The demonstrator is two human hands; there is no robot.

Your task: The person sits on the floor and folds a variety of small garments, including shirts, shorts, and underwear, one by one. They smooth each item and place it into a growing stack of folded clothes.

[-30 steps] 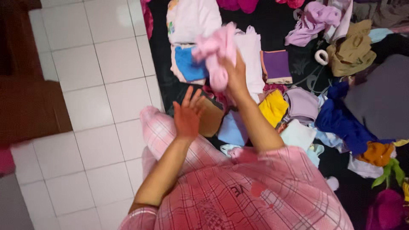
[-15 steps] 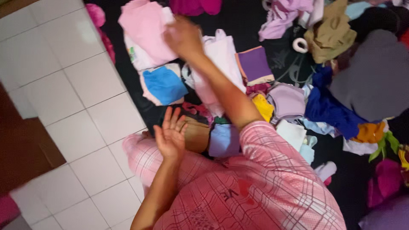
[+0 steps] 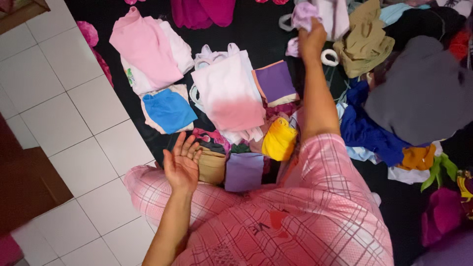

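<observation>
Fingers [image 3: 306, 35] of the right hand [image 3: 311, 42] are curled shut around a lilac garment [image 3: 304, 14], which bunches up out of the fist toward 12 o'clock, at the top of the clothes spread on the black mat [image 3: 256, 29]. A white ring [image 3: 329, 57] lies just beside the wrist at 4 o'clock, and an olive-brown garment [image 3: 364, 42] sits near at 3 o'clock. The left hand [image 3: 181, 161] hovers palm up over the lap, its fingers [image 3: 189, 148] spread loosely and holding nothing; a folded tan cloth [image 3: 212, 166] lies just beside them at 3 o'clock. From the lilac garment, the folded pink-and-white top [image 3: 229, 93] lies at 7 o'clock and the folded pink shirt [image 3: 145, 47] well apart at 9 o'clock.
</observation>
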